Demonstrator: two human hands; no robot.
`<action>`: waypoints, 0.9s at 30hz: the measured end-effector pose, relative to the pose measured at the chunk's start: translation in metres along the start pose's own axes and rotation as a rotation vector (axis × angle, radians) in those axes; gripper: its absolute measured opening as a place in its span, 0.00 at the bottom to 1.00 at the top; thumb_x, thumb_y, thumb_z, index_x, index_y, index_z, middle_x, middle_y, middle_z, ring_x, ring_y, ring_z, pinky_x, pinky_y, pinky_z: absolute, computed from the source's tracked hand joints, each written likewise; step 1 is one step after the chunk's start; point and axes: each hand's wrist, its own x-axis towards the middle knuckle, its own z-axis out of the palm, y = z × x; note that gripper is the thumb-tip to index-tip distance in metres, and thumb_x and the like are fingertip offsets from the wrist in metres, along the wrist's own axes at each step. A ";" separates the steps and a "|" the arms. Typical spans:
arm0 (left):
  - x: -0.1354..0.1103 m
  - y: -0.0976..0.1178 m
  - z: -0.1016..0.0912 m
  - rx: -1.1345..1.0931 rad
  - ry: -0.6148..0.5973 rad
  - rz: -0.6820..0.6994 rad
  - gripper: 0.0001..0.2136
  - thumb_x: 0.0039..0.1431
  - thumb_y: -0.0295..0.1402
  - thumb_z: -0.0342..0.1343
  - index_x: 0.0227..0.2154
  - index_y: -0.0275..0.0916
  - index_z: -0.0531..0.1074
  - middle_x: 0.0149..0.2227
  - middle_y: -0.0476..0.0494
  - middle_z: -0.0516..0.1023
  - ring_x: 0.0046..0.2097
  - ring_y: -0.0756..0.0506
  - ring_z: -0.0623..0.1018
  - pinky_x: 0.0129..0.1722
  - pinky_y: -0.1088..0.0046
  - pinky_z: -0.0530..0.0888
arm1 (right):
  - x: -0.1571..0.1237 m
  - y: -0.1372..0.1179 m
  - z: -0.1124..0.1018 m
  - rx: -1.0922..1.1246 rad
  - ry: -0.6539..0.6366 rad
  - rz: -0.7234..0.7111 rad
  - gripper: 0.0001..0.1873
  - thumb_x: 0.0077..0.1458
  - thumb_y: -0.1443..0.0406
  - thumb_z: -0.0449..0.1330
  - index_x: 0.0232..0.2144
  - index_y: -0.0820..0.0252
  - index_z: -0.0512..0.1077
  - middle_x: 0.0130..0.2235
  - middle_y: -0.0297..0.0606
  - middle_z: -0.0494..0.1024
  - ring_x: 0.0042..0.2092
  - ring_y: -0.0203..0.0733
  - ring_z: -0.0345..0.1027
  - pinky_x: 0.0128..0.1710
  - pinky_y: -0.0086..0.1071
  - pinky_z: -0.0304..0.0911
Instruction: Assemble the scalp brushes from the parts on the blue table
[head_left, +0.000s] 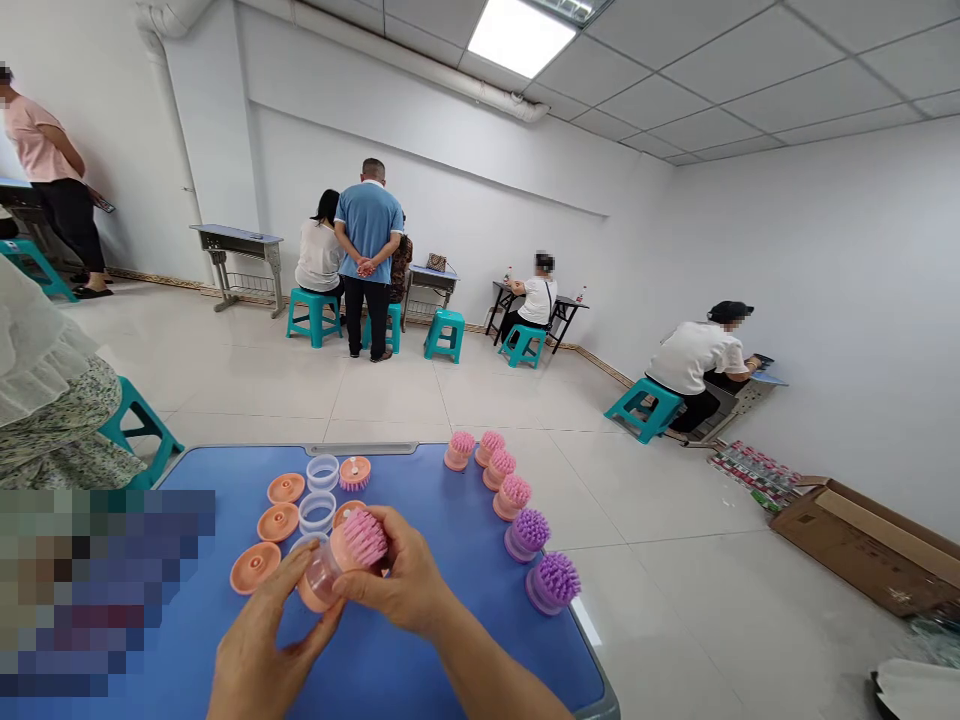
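In the head view, the round brush (pixel 322 572) is in the air between the two hands, tilted, above the blue table (pixel 450 640). The left hand (pixel 271 625) has its thumb and fingers closed around the clear body and the peach end. The right hand (pixel 401 570) pinches the upper part, with the pink bristles (pixel 365 538) between thumb and forefinger. Whether the parts are locked together, I cannot tell.

Beyond the left fingers and to their left lie three peach discs (pixel 255 568); just past the fingertips are clear rings (pixel 317 511), one partly covered by the held brush. An upturned bristle head (pixel 355 472) lies beyond the right fingers. To the right of them, well apart, four pink brushes (pixel 511 497) and two purple brushes (pixel 553 583) stand in a line.

The held brush should be light, I judge, its shell stiff and perhaps slippery, its bristles softer and bending. It is better gripped by the rigid rims, because squeezing the thin-looking clear wall may deform it.
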 end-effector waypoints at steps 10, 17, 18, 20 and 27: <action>0.008 0.010 -0.006 -0.561 -0.207 -0.274 0.17 0.45 0.38 0.58 0.39 0.39 0.67 0.38 0.42 0.78 0.38 0.42 0.79 0.37 0.69 0.78 | -0.003 0.004 0.007 0.299 -0.071 0.084 0.39 0.35 0.59 0.68 0.49 0.52 0.55 0.42 0.38 0.69 0.39 0.42 0.68 0.39 0.38 0.64; 0.002 0.012 -0.005 -0.458 -0.149 -0.263 0.19 0.46 0.35 0.58 0.43 0.38 0.65 0.41 0.40 0.77 0.42 0.41 0.78 0.42 0.65 0.76 | -0.007 0.008 0.013 0.294 -0.033 0.094 0.37 0.38 0.60 0.67 0.49 0.53 0.55 0.40 0.39 0.71 0.36 0.41 0.68 0.36 0.37 0.65; 0.002 0.012 -0.005 -0.460 -0.165 -0.260 0.19 0.47 0.35 0.58 0.43 0.38 0.65 0.42 0.39 0.77 0.43 0.41 0.78 0.43 0.64 0.75 | -0.007 0.008 0.012 0.304 -0.039 0.093 0.38 0.37 0.61 0.67 0.50 0.53 0.54 0.41 0.39 0.71 0.37 0.42 0.68 0.38 0.37 0.65; 0.002 0.011 -0.005 -0.487 -0.192 -0.242 0.20 0.49 0.36 0.58 0.46 0.40 0.63 0.45 0.39 0.75 0.46 0.40 0.75 0.45 0.63 0.74 | -0.005 0.006 0.008 0.288 -0.025 0.072 0.41 0.37 0.61 0.68 0.51 0.53 0.52 0.43 0.40 0.70 0.40 0.43 0.68 0.40 0.38 0.64; 0.004 0.002 -0.006 -0.546 -0.145 -0.277 0.26 0.55 0.41 0.51 0.56 0.47 0.52 0.56 0.40 0.64 0.55 0.41 0.67 0.54 0.59 0.65 | 0.022 0.011 -0.053 -0.474 0.661 -0.054 0.23 0.45 0.58 0.60 0.43 0.61 0.64 0.35 0.41 0.71 0.32 0.41 0.63 0.34 0.37 0.63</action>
